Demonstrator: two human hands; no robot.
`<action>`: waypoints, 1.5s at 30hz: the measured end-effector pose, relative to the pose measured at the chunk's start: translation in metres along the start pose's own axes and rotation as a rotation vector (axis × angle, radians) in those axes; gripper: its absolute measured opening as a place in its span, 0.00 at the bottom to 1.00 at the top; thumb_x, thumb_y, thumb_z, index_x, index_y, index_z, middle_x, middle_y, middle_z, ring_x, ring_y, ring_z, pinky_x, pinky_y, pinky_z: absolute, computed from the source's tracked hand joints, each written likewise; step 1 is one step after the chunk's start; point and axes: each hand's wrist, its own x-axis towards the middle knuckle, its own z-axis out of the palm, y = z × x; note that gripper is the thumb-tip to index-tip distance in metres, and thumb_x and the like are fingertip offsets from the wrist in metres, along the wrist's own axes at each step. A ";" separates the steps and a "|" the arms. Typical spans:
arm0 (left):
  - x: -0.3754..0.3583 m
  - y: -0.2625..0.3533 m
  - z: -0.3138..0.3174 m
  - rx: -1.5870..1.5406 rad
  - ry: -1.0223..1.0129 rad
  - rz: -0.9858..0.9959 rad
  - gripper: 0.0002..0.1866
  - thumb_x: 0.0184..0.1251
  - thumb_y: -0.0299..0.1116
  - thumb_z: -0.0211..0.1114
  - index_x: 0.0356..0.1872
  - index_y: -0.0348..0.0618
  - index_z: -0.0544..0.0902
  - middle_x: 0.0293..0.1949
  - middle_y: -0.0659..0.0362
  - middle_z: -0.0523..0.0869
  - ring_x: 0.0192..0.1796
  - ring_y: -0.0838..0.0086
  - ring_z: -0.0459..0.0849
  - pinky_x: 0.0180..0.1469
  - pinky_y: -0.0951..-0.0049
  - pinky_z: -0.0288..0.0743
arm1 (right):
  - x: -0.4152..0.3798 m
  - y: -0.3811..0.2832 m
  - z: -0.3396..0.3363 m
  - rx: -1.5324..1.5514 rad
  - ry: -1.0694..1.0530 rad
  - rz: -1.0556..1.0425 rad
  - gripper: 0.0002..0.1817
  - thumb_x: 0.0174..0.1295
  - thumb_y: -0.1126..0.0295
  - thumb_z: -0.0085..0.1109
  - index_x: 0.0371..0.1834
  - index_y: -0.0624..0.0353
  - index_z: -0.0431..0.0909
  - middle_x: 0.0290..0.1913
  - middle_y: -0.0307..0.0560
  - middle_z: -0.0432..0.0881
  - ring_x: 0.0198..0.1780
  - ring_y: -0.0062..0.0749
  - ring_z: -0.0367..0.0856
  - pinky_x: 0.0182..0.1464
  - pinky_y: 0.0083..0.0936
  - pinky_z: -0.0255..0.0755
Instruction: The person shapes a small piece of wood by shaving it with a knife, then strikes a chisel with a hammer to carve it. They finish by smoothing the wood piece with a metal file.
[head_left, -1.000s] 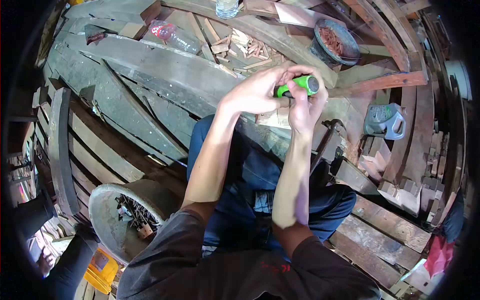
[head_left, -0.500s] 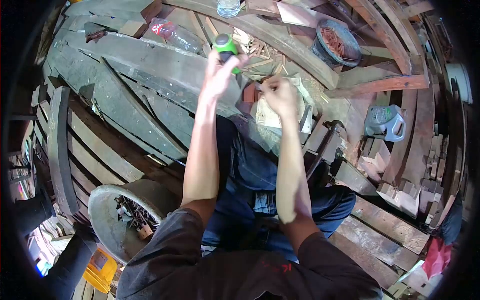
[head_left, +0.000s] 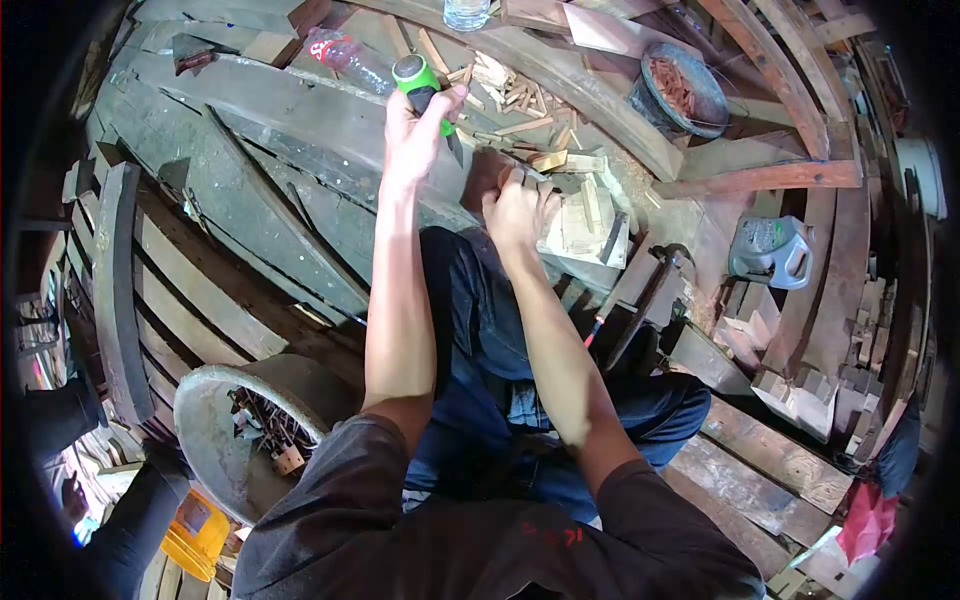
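Observation:
My left hand point(head_left: 412, 135) is closed around the green-and-black handle of a chisel point(head_left: 416, 82). Its grey butt end is up, and the dark blade points down toward the boards. Just right of the blade, my right hand point(head_left: 520, 212) has its fingers curled over a reddish-brown wooden block point(head_left: 483, 178); part of the block is hidden under the fingers. Beyond my right hand lies a pale wooden piece point(head_left: 575, 225) with loose strips on top.
Offcuts point(head_left: 515, 95) lie ahead, near a plastic bottle point(head_left: 350, 62). A bucket of wood pieces point(head_left: 705, 112) stands at upper right, a grey jug point(head_left: 768, 250) below it. At left, a tub point(head_left: 195, 440) holds nails or metal scraps. A hammer point(head_left: 650, 300) rests right of my knee.
My left hand has moved left with the chisel, showing more of its blade. My right hand has shifted left and slightly down, and the wooden block has moved left with it.

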 end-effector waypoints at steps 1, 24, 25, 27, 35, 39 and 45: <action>0.000 0.001 0.000 0.002 0.002 0.004 0.05 0.65 0.26 0.65 0.35 0.40 0.76 0.28 0.65 0.76 0.32 0.79 0.73 0.37 0.75 0.66 | 0.002 0.001 -0.001 0.045 0.001 -0.002 0.21 0.47 0.63 0.71 0.43 0.62 0.80 0.42 0.60 0.84 0.55 0.55 0.75 0.61 0.54 0.60; -0.002 0.011 0.010 -0.096 -0.073 0.034 0.06 0.67 0.26 0.63 0.32 0.41 0.75 0.28 0.63 0.76 0.33 0.77 0.73 0.39 0.72 0.66 | -0.004 -0.003 0.010 0.332 0.001 0.035 0.16 0.51 0.63 0.66 0.38 0.64 0.80 0.36 0.62 0.85 0.47 0.59 0.82 0.59 0.53 0.67; -0.002 0.011 0.009 -0.097 -0.077 0.040 0.06 0.67 0.25 0.63 0.31 0.41 0.75 0.28 0.63 0.76 0.33 0.77 0.73 0.39 0.72 0.66 | -0.005 -0.002 0.006 0.338 -0.004 0.020 0.17 0.51 0.63 0.67 0.39 0.64 0.80 0.37 0.62 0.85 0.47 0.58 0.82 0.59 0.53 0.67; -0.003 0.012 0.008 -0.090 -0.084 0.047 0.06 0.67 0.25 0.63 0.31 0.42 0.75 0.27 0.63 0.76 0.32 0.77 0.73 0.39 0.72 0.66 | -0.008 0.000 -0.003 0.358 -0.011 -0.004 0.19 0.50 0.62 0.67 0.40 0.64 0.80 0.38 0.61 0.85 0.47 0.58 0.82 0.59 0.52 0.66; -0.004 0.013 0.016 -0.126 -0.117 0.049 0.11 0.66 0.30 0.68 0.24 0.41 0.79 0.21 0.65 0.78 0.25 0.82 0.74 0.31 0.78 0.66 | -0.021 0.013 -0.016 0.179 -0.040 -0.093 0.23 0.45 0.59 0.73 0.42 0.61 0.82 0.53 0.56 0.76 0.56 0.56 0.67 0.59 0.52 0.58; -0.005 0.014 0.021 0.004 -0.171 0.019 0.13 0.66 0.32 0.69 0.22 0.42 0.78 0.18 0.66 0.77 0.22 0.83 0.74 0.27 0.79 0.67 | -0.022 0.012 -0.004 0.234 0.054 -0.130 0.16 0.46 0.61 0.72 0.36 0.58 0.84 0.49 0.52 0.78 0.55 0.54 0.68 0.56 0.53 0.56; -0.010 0.018 0.036 0.028 -0.176 0.046 0.12 0.68 0.25 0.66 0.26 0.42 0.73 0.19 0.65 0.72 0.22 0.79 0.70 0.26 0.75 0.66 | -0.019 0.008 0.007 0.260 0.153 -0.166 0.11 0.48 0.65 0.68 0.34 0.57 0.84 0.46 0.50 0.79 0.53 0.53 0.69 0.56 0.51 0.56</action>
